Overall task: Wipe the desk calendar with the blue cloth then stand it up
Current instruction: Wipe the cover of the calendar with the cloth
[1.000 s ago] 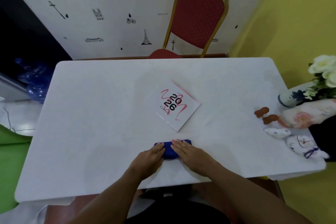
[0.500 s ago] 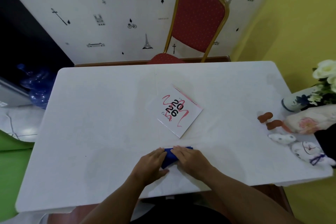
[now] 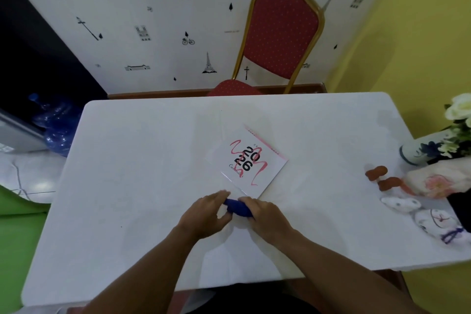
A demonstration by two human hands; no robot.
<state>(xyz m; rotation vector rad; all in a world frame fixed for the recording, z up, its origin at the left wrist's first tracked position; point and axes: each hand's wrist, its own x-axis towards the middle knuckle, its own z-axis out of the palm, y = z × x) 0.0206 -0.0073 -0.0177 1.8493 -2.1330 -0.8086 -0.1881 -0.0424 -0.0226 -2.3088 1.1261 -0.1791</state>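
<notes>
A white desk calendar (image 3: 248,160) with "2026" and a pink scribble lies flat and turned at an angle on the white table (image 3: 132,186). Just in front of its near corner, a folded blue cloth (image 3: 237,208) is held between both hands. My left hand (image 3: 206,214) grips the cloth's left end with thumb and fingers. My right hand (image 3: 267,216) covers and holds its right end. Most of the cloth is hidden under the fingers.
A red chair (image 3: 277,35) with a gold frame stands behind the far edge. At the right edge sit a blue-and-white vase (image 3: 420,151) with white flowers, two small brown pieces (image 3: 382,177), a floral pouch (image 3: 433,181) and white plush toys (image 3: 428,216).
Both hands have bunched the blue cloth tighter and lifted it slightly toward the calendar's near corner. The calendar has not moved on the table.
</notes>
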